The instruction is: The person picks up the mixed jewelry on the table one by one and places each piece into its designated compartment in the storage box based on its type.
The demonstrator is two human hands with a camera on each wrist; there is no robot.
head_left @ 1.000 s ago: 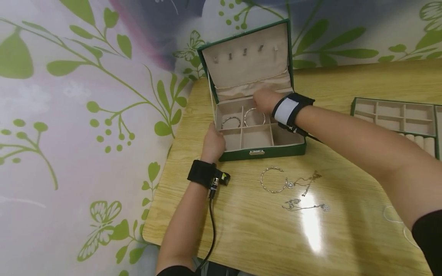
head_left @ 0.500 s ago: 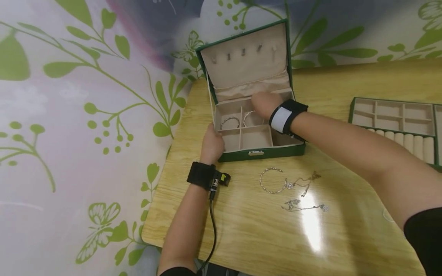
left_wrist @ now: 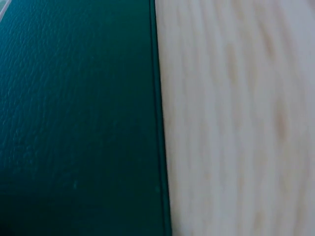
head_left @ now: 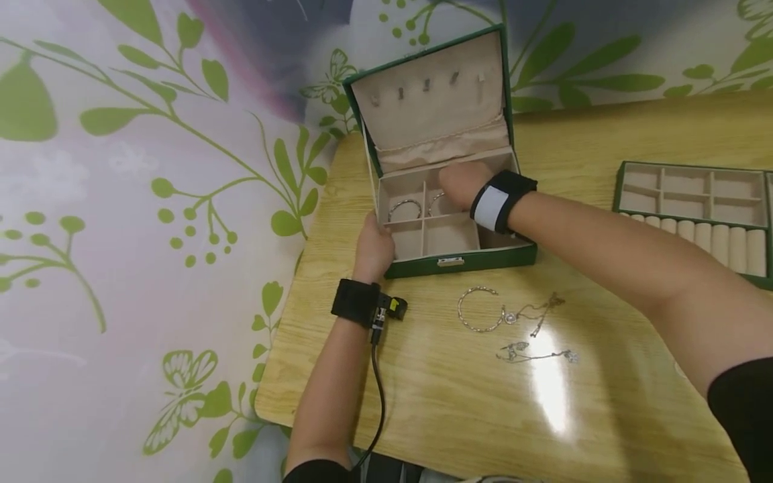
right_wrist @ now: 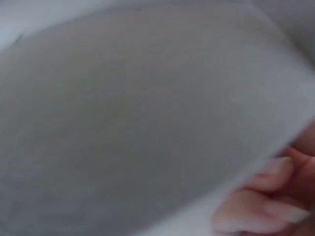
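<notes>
Two silver bangles already lie in the far compartments of your green jewelry box (head_left: 459,261): one bangle (head_left: 404,209) in the far-left cell, and a second bangle (head_left: 436,203) in the cell to its right, half hidden under your right hand (head_left: 460,184). By that count the packing looks under way but well short of done, since a third bangle (head_left: 478,310) and two thin chain necklaces (head_left: 534,335) lie loose on the wooden table (head_left: 459,409), near you and just in front of the box's clasp, and the near compartments of the box hold nothing. Your right hand reaches down into the far middle cell, right over the second bangle; in the right wrist view your fingertips (right_wrist: 268,196) appear bunched against the pale lining, but I cannot tell whether they pinch the bangle or only rest beside it. Your left hand (head_left: 373,249) is wrapped over the box's near-left corner, fingers curled onto the rim, steadying it; the left wrist view shows only the green leatherette side (left_wrist: 78,118) meeting the tabletop. The lid (head_left: 431,94) stands propped upright at the far side, its row of small hooks bare. The removable tray (head_left: 694,201) with its ring rolls sits well apart at the right edge of the table.
</notes>
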